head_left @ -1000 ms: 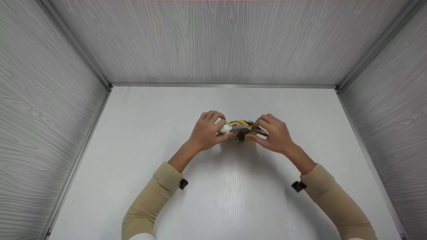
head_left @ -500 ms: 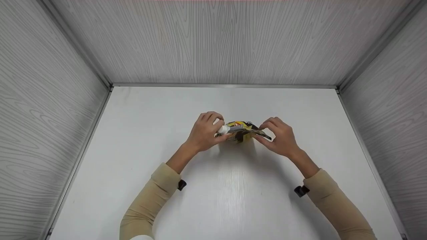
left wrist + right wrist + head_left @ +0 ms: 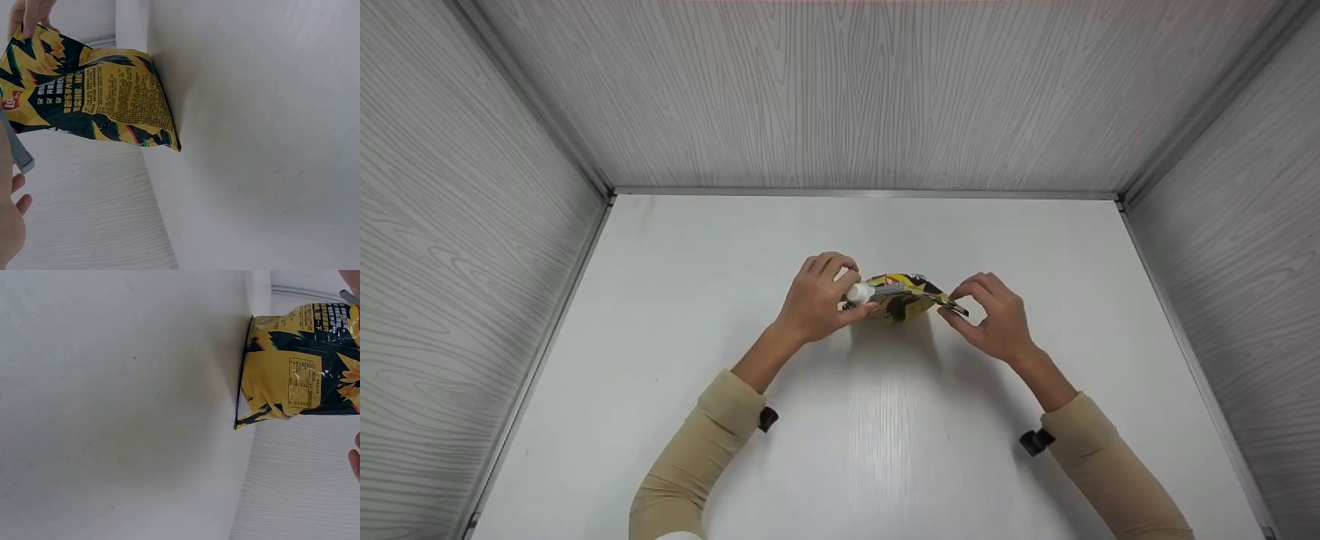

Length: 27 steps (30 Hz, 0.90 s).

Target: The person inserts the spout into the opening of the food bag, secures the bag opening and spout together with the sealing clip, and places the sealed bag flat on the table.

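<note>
A black-and-yellow snack bag stands upright on the white table with its top edge between the two hands. Along that edge lies a grey bag clip, with a round white cap at its left end. My left hand grips the clip's capped end at the bag's left top corner. The fingers and thumb of my right hand pinch the bag's right top corner. Printed text shows on the bag in both wrist views. The clip is partly hidden by the left hand.
The white tabletop is bounded by grey wood-grain panels: a back wall, a left wall and a right wall. Metal strips run along the table's edges.
My right hand has moved right and toward the person, from further in along the bag's top edge out to its corner. My left hand has shifted slightly left with the capped clip end.
</note>
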Motion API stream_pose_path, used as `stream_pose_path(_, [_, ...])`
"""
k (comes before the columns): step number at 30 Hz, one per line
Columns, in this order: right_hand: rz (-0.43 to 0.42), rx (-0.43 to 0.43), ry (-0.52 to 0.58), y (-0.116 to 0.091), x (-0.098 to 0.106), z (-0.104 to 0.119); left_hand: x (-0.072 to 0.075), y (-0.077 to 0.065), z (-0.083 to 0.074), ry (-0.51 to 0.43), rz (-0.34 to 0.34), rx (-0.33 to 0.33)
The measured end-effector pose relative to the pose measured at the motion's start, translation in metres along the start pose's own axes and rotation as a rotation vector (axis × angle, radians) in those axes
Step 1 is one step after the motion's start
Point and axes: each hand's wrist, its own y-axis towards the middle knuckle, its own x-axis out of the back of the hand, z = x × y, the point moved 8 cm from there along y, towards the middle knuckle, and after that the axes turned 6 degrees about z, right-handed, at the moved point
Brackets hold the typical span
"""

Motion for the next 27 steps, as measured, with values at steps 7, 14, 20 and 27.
stream_pose_path(7, [-0.026, -0.028, -0.005, -0.006, -0.001, -0.006, -0.004, -0.002, 0.004, -0.043, 0.008, 0.031])
stream_pose_path(14, [-0.039, -0.041, -0.007, -0.006, 0.0, -0.009, -0.006, -0.006, 0.005, -0.019, -0.017, 0.009])
stream_pose_path(20, [-0.031, -0.049, -0.019, -0.007, -0.001, -0.011, -0.008, -0.011, 0.007, -0.005, -0.026, 0.018])
stream_pose_path(27, [-0.053, -0.045, -0.01, -0.008, 0.0, -0.013, -0.011, -0.015, 0.01, -0.019, -0.011, 0.046])
